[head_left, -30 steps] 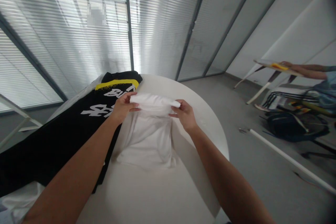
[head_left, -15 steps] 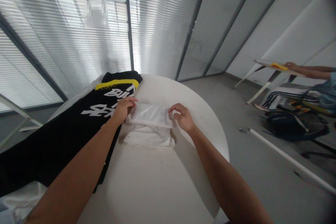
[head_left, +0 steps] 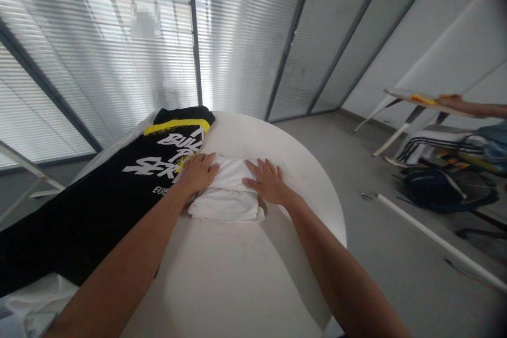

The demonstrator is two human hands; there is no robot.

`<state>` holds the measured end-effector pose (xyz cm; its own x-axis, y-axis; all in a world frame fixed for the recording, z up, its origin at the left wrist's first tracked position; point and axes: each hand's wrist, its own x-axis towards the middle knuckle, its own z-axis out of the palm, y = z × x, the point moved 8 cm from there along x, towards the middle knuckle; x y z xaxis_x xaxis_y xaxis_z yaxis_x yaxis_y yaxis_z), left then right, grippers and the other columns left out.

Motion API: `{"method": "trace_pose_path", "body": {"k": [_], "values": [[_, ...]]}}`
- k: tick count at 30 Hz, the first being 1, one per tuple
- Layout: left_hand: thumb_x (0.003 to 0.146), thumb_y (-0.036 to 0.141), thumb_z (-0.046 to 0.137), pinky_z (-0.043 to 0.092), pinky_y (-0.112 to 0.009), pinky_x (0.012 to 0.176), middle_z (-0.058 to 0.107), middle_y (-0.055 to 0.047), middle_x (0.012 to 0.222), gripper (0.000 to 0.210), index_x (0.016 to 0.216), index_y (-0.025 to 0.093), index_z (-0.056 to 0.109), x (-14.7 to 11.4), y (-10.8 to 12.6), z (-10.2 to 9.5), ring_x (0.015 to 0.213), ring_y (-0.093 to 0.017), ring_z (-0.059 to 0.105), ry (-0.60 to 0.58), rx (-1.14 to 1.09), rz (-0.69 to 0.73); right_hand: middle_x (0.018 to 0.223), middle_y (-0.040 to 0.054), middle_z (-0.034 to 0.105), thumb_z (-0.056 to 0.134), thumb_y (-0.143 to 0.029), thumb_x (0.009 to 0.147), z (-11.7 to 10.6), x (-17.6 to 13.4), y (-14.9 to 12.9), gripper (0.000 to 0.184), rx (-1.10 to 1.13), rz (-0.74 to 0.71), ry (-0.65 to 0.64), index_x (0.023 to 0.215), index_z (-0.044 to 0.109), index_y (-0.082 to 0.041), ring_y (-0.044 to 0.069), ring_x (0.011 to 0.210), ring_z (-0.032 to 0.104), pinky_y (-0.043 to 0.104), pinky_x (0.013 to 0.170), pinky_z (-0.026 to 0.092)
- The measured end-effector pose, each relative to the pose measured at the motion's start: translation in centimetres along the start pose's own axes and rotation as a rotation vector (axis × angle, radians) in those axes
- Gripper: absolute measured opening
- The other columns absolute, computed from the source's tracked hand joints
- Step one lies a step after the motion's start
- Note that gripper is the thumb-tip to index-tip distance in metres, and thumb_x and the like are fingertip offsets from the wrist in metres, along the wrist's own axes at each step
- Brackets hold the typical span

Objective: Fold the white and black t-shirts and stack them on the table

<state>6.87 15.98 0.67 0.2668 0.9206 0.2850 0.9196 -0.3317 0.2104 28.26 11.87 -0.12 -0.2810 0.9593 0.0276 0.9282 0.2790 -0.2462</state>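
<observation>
A folded white cloth garment (head_left: pixel 226 204) lies on the round white table (head_left: pixel 206 274), its exact kind not clear. My left hand (head_left: pixel 199 171) rests flat on its left side, fingers stretched out. On the right side my right hand (head_left: pixel 268 182) presses down with the fingers spread. Neither hand grips the fabric. Left of the garment, a long black piece of clothing (head_left: pixel 99 211) with white lettering and a yellow band is spread over the table; my left forearm crosses above its edge.
Another white cloth (head_left: pixel 43 296) lies at the lower left. A white pole (head_left: pixel 435 240) is on the floor to the right. Beyond it sits another person, whose hand (head_left: pixel 451 101) is at yellow material on a second table (head_left: pixel 396 94). A blinds-covered glass partition (head_left: pixel 245 37) stands behind.
Both hands have let go of the white garment's pinched upper fold. It now lies down, and the hands have opened flat on top, closer together. The other person's arm has shifted.
</observation>
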Motion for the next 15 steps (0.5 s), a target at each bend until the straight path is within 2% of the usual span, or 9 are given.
{"method": "trace_pose_path", "body": {"k": [5,8,10,12,15], "values": [[0.091,0.041,0.039,0.040,-0.043,0.094,0.061,-0.016,0.120,0.047,0.129,0.018,0.055,-0.1,0.1,-2.2,0.113,-0.031,0.054,0.100,0.097,-0.107,0.140,0.0129,0.049,0.036,-0.061,0.094,-1.7,0.0,0.2,0.058,-0.047,0.087,0.113,0.143,0.041,-0.031,0.033,0.128,0.043,0.053,0.102,0.033],[0.092,0.040,0.033,0.043,-0.044,0.088,0.067,-0.018,0.108,0.048,0.125,0.015,0.057,0.0,-0.9,-2.1,0.102,-0.032,0.062,0.021,0.137,-0.233,0.123,0.0154,0.061,0.036,-0.055,0.095,-2.0,0.2,1.0,0.053,-0.030,0.222,0.147,0.134,0.051,-0.023,0.031,0.115,0.054,0.048,0.096,0.039],[0.092,0.043,0.028,0.044,-0.045,0.085,0.070,-0.018,0.097,0.051,0.119,0.013,0.060,0.0,-1.4,-1.5,0.095,-0.033,0.065,-0.077,0.153,-0.273,0.116,0.0168,0.064,0.037,-0.055,0.095,-1.7,0.5,1.4,0.053,0.017,0.264,0.123,0.128,0.056,-0.018,0.030,0.109,0.058,0.046,0.094,0.040],[0.093,0.045,0.025,0.044,-0.047,0.085,0.071,-0.019,0.092,0.055,0.112,0.011,0.063,0.0,-1.6,-1.0,0.094,-0.034,0.066,-0.130,0.162,-0.274,0.115,0.0179,0.066,0.040,-0.055,0.094,-1.3,0.7,1.4,0.055,0.110,0.246,0.084,0.128,0.056,-0.015,0.030,0.109,0.060,0.044,0.095,0.042],[0.091,0.049,0.029,0.043,-0.046,0.090,0.071,-0.019,0.102,0.056,0.120,0.013,0.061,0.1,-1.7,-1.0,0.101,-0.034,0.065,-0.128,0.106,-0.264,0.135,0.0199,0.055,0.049,-0.054,0.089,-0.8,0.9,0.9,0.070,0.335,0.167,0.063,0.144,0.040,-0.011,0.029,0.124,0.053,0.041,0.103,0.039]]}}
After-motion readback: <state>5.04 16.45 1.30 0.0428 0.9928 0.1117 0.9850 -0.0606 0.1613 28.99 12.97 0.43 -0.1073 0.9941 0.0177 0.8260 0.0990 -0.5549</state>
